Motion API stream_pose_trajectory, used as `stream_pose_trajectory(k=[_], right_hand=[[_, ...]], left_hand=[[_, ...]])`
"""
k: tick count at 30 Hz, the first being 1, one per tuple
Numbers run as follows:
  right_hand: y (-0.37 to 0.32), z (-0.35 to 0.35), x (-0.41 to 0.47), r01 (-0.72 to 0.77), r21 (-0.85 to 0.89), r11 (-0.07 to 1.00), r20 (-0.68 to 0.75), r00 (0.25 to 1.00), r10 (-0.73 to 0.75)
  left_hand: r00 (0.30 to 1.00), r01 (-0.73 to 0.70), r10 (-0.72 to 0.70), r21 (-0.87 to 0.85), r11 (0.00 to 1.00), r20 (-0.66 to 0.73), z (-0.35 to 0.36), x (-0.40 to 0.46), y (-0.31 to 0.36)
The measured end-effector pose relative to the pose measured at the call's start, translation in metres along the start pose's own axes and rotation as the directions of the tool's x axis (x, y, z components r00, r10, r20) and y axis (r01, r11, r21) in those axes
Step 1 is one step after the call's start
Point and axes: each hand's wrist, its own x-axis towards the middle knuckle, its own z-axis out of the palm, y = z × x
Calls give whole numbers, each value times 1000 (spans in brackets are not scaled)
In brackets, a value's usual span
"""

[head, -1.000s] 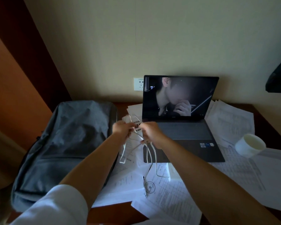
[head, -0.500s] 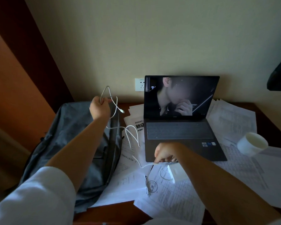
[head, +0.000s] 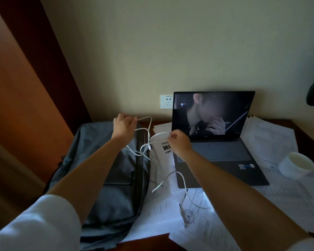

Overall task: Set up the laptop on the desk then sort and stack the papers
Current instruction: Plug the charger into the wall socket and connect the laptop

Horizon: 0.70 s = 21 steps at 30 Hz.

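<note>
While the left hand (head: 123, 125) has dropped from its high pull of half a second ago and now pinches the white cable (head: 146, 140) over the grey backpack (head: 105, 171), the right hand (head: 179, 142) has come up off the papers (head: 163, 209) to pinch the same cable beside the laptop (head: 217, 142), both hands held apart with a tangled loop sagging between them. Cable's loose tail trails down toward the viewer across the sheets; laptop sits open on the counter (head: 152, 241), screen upright facing the viewer, long axis left to right along the wall, papers strewn around it
</note>
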Motion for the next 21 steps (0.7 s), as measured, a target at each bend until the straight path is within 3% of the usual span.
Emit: stream_pose_trajectory(k=[3, 5, 6, 7, 8, 9, 10, 11, 13, 14, 15, 16, 19, 21], right_hand=[[-7, 9, 3, 50, 96, 994, -48, 998, -46], [-19, 16, 1, -24, 233, 972, 73, 997, 7], [-26, 18, -2, -129, 231, 964, 191, 978, 85], [-32, 17, -7, -244, 135, 961, 347, 920, 184], [-39, 15, -14, -320, -41, 946, 521, 802, 294], [-42, 16, -20, -316, -213, 924, 646, 664, 376], [-41, 18, -23, -268, -314, 911, 695, 589, 413], [-35, 23, -21, -208, -329, 921, 655, 652, 381], [-19, 27, -11, -120, -185, 975, 319, 932, 175], [-13, 26, -6, -103, -86, 991, 97, 989, 111], [-9, 25, 0, -82, 27, 996, -55, 995, 83], [-10, 23, 5, -65, 108, 992, -106, 992, 76], [-10, 27, 28, -169, 223, 960, 57, 985, 161], [-4, 32, 41, -224, 150, 963, 184, 963, 195]], left_hand=[[993, 102, -77, -338, 936, 88, -9, 3, 2], [991, 122, -82, -449, 885, 107, -14, 4, 7], [989, 142, -98, -494, 858, 114, -15, 6, 8], [987, 158, -112, -536, 829, 118, -15, 8, 9], [985, 169, -126, -565, 808, 114, -14, 10, 9], [984, 177, -137, -590, 788, 112, -13, 13, 9], [982, 189, -148, -602, 776, 118, -12, 15, 9], [978, 209, -163, -618, 758, 131, -9, 17, 8], [965, 261, -187, -647, 717, 181, -3, 19, 7], [957, 289, -199, -655, 698, 210, 0, 19, 8], [947, 320, -211, -661, 678, 243, 2, 18, 8], [937, 347, -215, -665, 661, 275, 5, 17, 9], [905, 416, -215, -655, 630, 368, 14, 16, 12], [880, 461, -219, -650, 604, 421, 19, 17, 14]])
